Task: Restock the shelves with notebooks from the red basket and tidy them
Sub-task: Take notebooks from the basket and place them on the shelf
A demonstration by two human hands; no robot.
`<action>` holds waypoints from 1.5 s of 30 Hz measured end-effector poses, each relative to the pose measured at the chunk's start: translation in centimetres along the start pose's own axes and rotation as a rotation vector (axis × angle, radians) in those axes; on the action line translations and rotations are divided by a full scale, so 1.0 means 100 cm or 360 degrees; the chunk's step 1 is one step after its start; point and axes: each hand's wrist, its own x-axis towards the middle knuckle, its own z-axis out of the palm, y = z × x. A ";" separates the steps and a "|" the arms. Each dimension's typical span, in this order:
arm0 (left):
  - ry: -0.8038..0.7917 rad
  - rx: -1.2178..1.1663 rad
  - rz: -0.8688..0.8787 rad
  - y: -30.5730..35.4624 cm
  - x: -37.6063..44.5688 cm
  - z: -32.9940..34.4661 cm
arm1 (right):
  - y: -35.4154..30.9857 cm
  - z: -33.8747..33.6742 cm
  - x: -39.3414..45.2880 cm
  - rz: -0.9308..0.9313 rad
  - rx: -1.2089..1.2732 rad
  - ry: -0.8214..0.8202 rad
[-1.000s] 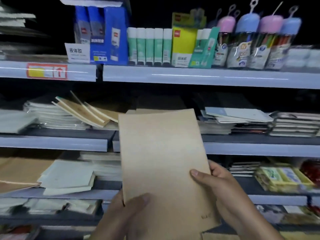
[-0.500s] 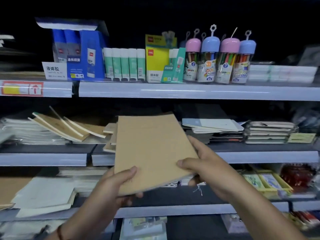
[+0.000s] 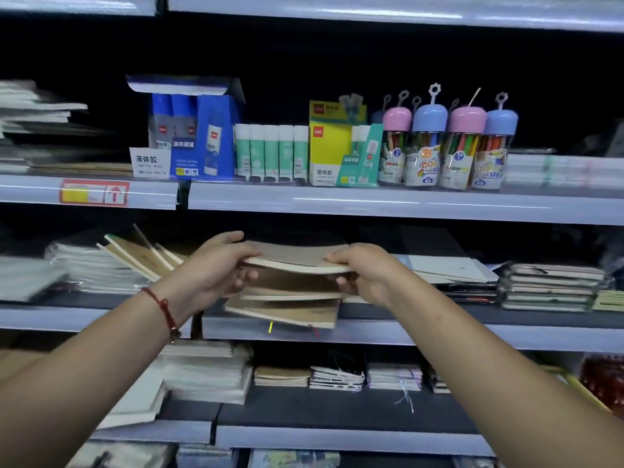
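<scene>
We see store shelving with pale grey edges, and two bare arms reaching to the middle shelf (image 3: 439, 336). On the shelf above, an open blue display box (image 3: 199, 136) holds blue and grey glue bottles. Beside it stands a row of green-and-white glue sticks (image 3: 270, 152), then a yellow box (image 3: 329, 153) with more glue sticks at its right side. Four clear tubs of coloured pencils (image 3: 442, 160) follow, capped in pink and blue domes.

We see the left hand (image 3: 216, 268) and the right hand (image 3: 368, 275) each gripping one short end of a brown notebook (image 3: 297, 258), thumbs on top and fingers curled underneath. The notebook has a plain kraft-paper cover and cream page edges, and it lies nearly flat, sagging slightly in the middle. It is held just above a loose stack of similar brown notebooks (image 3: 287, 305) on the middle shelf; we cannot tell whether it touches them. The lowest book in the stack juts over the shelf edge.

To the left, more brown notebooks (image 3: 135, 255) lean at a slant. To the right lies a neat pile of dark-edged notebooks (image 3: 550, 287).

A red cord bracelet (image 3: 162, 305) circles the left wrist.
</scene>
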 end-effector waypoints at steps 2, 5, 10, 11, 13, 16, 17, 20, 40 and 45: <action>0.0066 0.0260 0.0131 -0.004 0.015 -0.004 | -0.003 0.008 0.010 0.0010 -0.0202 0.0035; 0.0234 0.0737 0.0369 -0.012 0.039 -0.012 | 0.001 0.014 0.026 -0.0215 -0.0816 0.0154; 0.0133 0.1621 0.0360 -0.023 0.055 -0.023 | 0.018 0.027 0.046 -0.0499 -0.1759 0.0315; 0.0131 0.1724 0.0379 -0.025 0.056 -0.025 | 0.020 0.030 0.046 -0.0502 -0.1855 0.0334; 0.0111 0.1858 0.0422 -0.027 0.059 -0.032 | 0.021 0.033 0.047 -0.0514 -0.2007 0.0354; 0.0053 0.1949 0.0378 -0.030 0.057 -0.037 | 0.018 0.034 0.045 -0.0512 -0.2158 0.0352; 0.0059 0.1926 0.0369 -0.033 0.054 -0.037 | 0.017 0.034 0.043 -0.0494 -0.2192 0.0343; 0.0326 0.2008 0.0737 -0.045 0.033 -0.045 | 0.014 0.037 0.031 -0.0468 -0.2267 0.0327; 0.0032 0.1972 -0.0588 -0.309 -0.179 -0.339 | 0.246 0.272 -0.057 -0.0817 -0.2135 -0.1573; -0.0054 0.1927 -0.0928 -0.340 -0.216 -0.434 | 0.307 0.349 -0.049 -0.0540 -0.2212 -0.1622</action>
